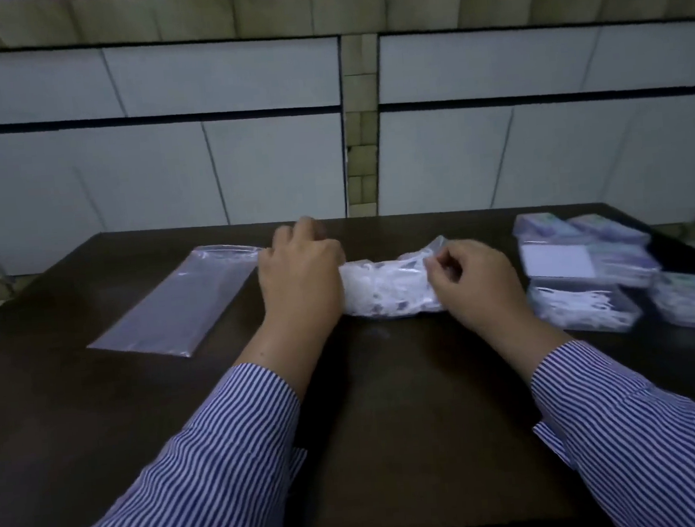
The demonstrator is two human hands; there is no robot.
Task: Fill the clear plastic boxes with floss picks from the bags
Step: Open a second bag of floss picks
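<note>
Fingers, right (441,265): pinched on the crumpled end of the full bag (385,287), probably at its opening, ready to pull it apart.
Fingers, left (306,235): curled down over the bag's other end, pinning it to the table (392,426); actual grip hidden behind the left hand (301,275).
Right hand (476,282): knuckles toward the camera, thumb and forefinger closed on plastic.
Full bag: lying crosswise between both hands, packed with white floss picks (377,298), held steady for opening.
Open box (582,305): just right of the right hand, already loaded with picks, kept within easy reach.
Closed boxes (585,244): grouped behind and beside it, apparently finished.
Empty bag (182,301): flat at the left, set aside, well apart from the boxes.
Sleeves (212,473): striped, forearms resting low over the table.
</note>
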